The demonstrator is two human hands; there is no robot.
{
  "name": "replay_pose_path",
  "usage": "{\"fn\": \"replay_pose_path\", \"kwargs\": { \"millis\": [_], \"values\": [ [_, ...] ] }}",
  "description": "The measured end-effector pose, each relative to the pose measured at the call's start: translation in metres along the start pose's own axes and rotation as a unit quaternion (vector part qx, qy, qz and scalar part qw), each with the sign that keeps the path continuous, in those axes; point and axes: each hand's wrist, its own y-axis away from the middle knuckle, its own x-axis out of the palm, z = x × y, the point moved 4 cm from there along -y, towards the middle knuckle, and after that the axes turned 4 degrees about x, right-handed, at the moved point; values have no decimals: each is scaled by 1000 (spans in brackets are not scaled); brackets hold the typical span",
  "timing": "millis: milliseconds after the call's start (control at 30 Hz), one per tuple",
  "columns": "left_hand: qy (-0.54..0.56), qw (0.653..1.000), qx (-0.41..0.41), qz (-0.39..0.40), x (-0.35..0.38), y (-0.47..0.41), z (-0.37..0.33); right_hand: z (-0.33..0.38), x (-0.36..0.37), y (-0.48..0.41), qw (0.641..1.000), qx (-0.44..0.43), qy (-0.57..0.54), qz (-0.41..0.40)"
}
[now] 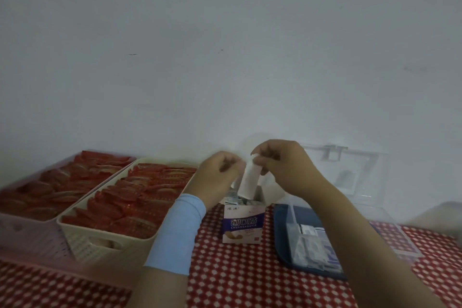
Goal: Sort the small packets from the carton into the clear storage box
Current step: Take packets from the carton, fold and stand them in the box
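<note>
Both my hands are raised just above the carton (243,226), close together, backs towards me. My right hand (282,167) sits up and to the right of the carton, thumb and fingertips pinching the top end of a white packet (247,181) that hangs down between the two. My left hand (220,174) is up and to the left of the carton, fingers curled, against the packet's left edge; blur keeps me from telling whether it grips. My left forearm (157,290), wrist wrapped in a pale blue sleeve (175,232), runs in left of the carton. My bare right forearm (350,220) crosses in from its lower right.
</note>
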Motion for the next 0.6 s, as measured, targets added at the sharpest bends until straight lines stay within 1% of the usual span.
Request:
{"fn": "replay_pose_path", "kwargs": {
  "millis": [33,67,100,133,167,267,333,400,500,600],
  "values": [
    [71,997,-27,15,1,2,-5,4,-3,1,999,-3,-35,10],
    [167,983,-64,44,4,6,-10,8,-6,3,998,-9,-66,19],
    [264,957,-96,78,9,9,-16,13,-8,4,995,-15,-95,27],
    [336,929,-117,104,11,13,-21,16,-9,6,992,-20,-120,35],
    [375,910,-126,125,13,16,-24,19,-10,8,989,-22,-138,44],
    [437,873,-129,177,16,24,-29,23,-11,12,986,-25,-153,59],
    [460,860,-128,181,17,26,-28,22,-11,15,985,-20,-162,62],
    [457,866,-121,164,20,28,-28,21,-12,19,986,-17,-152,61],
    [455,872,-105,150,25,25,-28,22,-13,22,993,-7,-102,53],
    [467,869,-108,122,30,21,-29,21,-21,28,998,-15,-59,19]
  ]
}}
